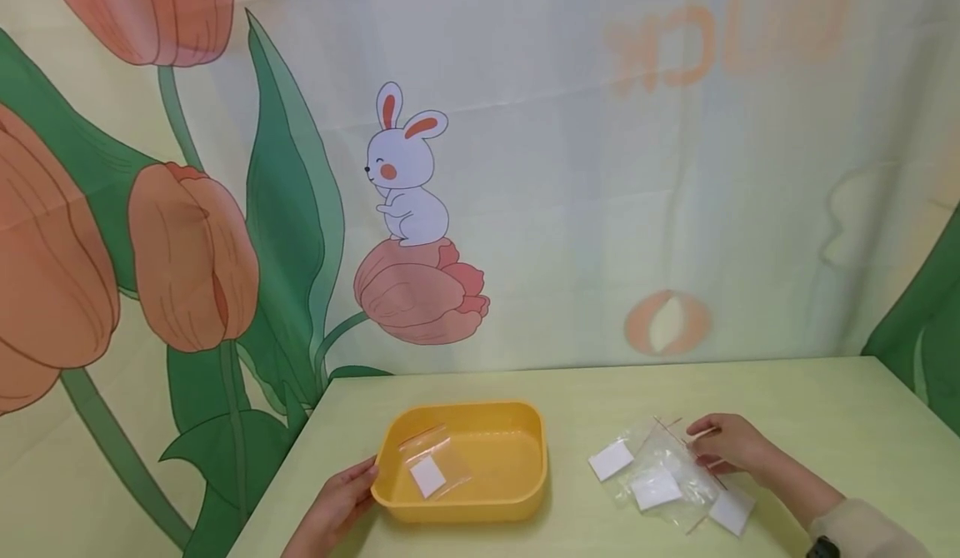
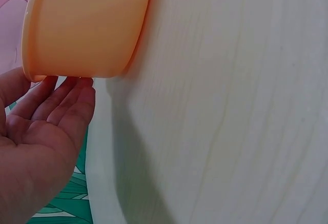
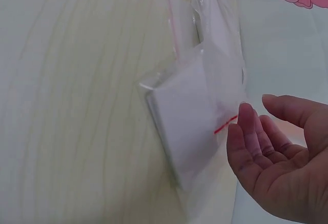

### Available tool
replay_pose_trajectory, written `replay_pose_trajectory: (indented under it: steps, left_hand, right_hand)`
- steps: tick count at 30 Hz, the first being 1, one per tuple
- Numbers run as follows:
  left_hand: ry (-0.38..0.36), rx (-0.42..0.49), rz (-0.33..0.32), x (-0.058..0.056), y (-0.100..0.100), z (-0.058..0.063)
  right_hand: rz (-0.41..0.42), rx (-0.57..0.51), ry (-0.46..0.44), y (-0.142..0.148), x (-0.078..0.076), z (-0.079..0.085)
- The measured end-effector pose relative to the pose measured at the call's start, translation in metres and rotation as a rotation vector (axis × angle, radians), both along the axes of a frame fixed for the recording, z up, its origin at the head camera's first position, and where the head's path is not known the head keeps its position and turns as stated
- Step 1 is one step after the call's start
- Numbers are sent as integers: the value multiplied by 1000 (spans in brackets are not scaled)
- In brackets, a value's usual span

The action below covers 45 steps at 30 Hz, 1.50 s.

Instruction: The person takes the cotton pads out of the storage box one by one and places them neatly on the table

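Observation:
A yellow plastic tray (image 1: 457, 511) sits on the table, with one clear zip bag (image 1: 450, 458) holding a white square in it. My left hand (image 1: 339, 500) is at the tray's left end; in the left wrist view its extended fingers (image 2: 74, 101) touch the outer wall, the thumb near the rim. To the tray's right lies a loose pile of clear zip bags (image 1: 678, 466) with red seal lines and white squares inside. At the pile's right edge is my right hand (image 1: 731, 443). In the right wrist view its fingers (image 3: 241, 149) are loosely bent beside a bag (image 3: 184, 116), thumb apart.
The pale green table (image 1: 585, 391) ends at the back against a hanging cloth (image 1: 540, 208) printed with tulips and a rabbit. Part of a dark wristband (image 1: 822, 547) shows at my right sleeve (image 1: 862, 529).

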State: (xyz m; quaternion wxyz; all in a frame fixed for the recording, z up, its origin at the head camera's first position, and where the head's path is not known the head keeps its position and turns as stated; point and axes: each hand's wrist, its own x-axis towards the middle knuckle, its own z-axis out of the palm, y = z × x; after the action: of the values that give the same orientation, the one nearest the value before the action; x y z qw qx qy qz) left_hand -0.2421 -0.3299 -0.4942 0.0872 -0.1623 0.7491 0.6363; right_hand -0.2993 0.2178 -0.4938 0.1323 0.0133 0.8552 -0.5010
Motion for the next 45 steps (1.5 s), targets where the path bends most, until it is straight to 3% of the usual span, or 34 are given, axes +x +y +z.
replay_pose_trajectory:
  steps: [11, 20, 29, 45]
  left_hand:
    - [16, 4, 8, 1, -2, 0]
    - [27, 15, 16, 0, -1, 1]
    - [51, 23, 22, -1, 1, 1]
    - [5, 14, 20, 0, -1, -2]
  right_hand:
    - [63, -54, 7, -2, -11, 23]
    - [147, -81, 42, -24, -24, 46]
    - [193, -125, 27, -44, -32, 56]
    - [303, -175, -2, -88, -38, 85]
